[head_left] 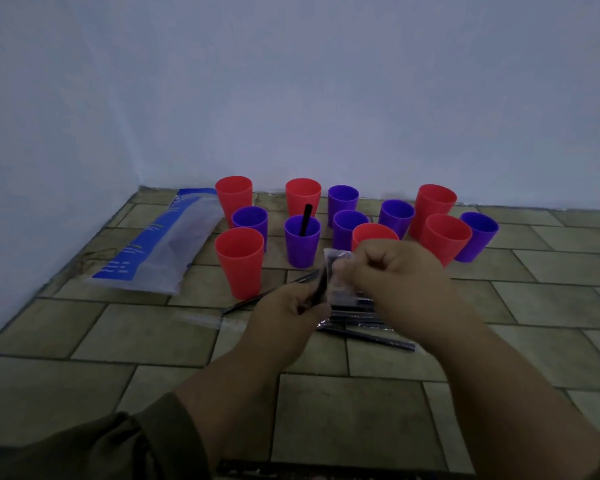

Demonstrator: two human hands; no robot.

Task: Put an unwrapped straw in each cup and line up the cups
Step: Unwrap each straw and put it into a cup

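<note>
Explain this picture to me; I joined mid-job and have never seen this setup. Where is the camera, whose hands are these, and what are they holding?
No machine here: one wide camera sits on a person's head, looking forward and down. The left hand grips a black straw while the right hand pinches its clear wrapper, apparently peeling it off. On the tiled floor stand twelve cups, six red, six purple, clustered, not lined up. Only one purple cup holds a bare straw. More wrapped straws lie beneath the hands; a blue and white bag lies at left.
</note>
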